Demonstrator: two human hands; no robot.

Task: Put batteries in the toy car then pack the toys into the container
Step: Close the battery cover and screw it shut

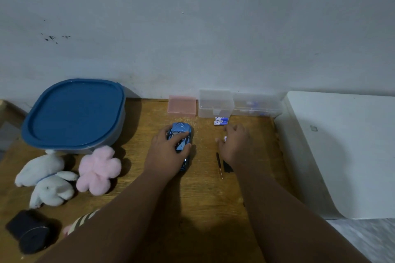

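Left hand [168, 151] grips toy car [181, 128], right hand [236, 143] pinches battery [225, 139], mid table [139, 134].

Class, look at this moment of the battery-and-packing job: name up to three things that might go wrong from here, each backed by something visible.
1. The toy car stands on its wheels under the left hand; it may roll when released.
2. The screwdriver lies close by the wrist of the right hand; a sweep might knock it away.
3. The two loose batteries may roll out of reach.
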